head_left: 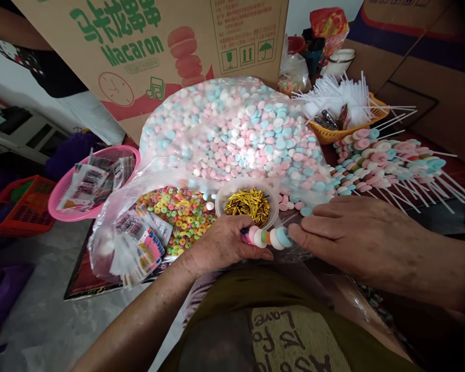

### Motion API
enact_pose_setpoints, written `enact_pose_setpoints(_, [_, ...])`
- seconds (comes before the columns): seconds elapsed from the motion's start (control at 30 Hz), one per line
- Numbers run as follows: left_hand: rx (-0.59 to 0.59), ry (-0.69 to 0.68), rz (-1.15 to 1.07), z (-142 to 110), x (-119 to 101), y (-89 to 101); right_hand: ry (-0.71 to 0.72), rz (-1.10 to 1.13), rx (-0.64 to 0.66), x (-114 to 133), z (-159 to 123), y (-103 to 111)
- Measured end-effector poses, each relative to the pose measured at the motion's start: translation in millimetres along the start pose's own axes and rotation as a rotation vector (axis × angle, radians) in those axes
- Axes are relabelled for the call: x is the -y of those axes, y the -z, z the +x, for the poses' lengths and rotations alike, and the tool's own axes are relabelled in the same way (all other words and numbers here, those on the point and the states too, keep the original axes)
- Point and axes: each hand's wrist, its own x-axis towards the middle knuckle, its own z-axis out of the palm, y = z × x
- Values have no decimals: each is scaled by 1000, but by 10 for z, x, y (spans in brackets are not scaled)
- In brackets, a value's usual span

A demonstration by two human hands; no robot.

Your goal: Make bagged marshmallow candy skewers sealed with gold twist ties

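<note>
A candy skewer (269, 237) of pink, white, green, orange and blue pieces lies sideways between my hands, low in front of me. My left hand (220, 243) is closed around its left end, thumb above and fingers below. At the blue right end, my right hand (356, 235) has its fingertips pressed together against the skewer; its stick is hidden there. Just behind the skewer stands a clear bowl (220, 204) of gold twist ties (250, 205). Beyond it lies a big plastic bag of pastel marshmallow-like candies (236, 134), with colourful ring candies (184, 212) to the left.
Printed wrappers (139, 243) lie front left, near a pink basket (54, 201) with more packets. Finished-looking skewers (395, 163) are piled at right, below a yellow basket (327, 135) of white sticks. A large carton (194, 36) stands behind. Another person's arm (11, 23) shows at upper left.
</note>
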Motion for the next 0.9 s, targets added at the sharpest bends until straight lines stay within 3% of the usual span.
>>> enact_pose_setpoints(0.13, [111, 82, -58, -10, -3, 5, -22, -72, -64, -14, 1, -20])
enact_pose_setpoints(0.33, [285, 107, -447, -100, 83, 110, 25, -26, -94, -87, -96, -93])
enact_pose_setpoints(0.5, [330, 129, -400, -110, 61, 119, 84, -78, -132, -121, -120, -33])
enact_pose_setpoints(0.67, [440, 268, -384, -119, 26, 148, 64, -62, -178, -99, -175, -77])
enact_pose_setpoints(0.77, [400, 160, -344, -100, -18, 138, 56, -77, -198, -63, -170, -141])
enact_pose_setpoints(0.9, [398, -116, -367, -18, -113, 29, 88, -63, -193, -67, -68, -156])
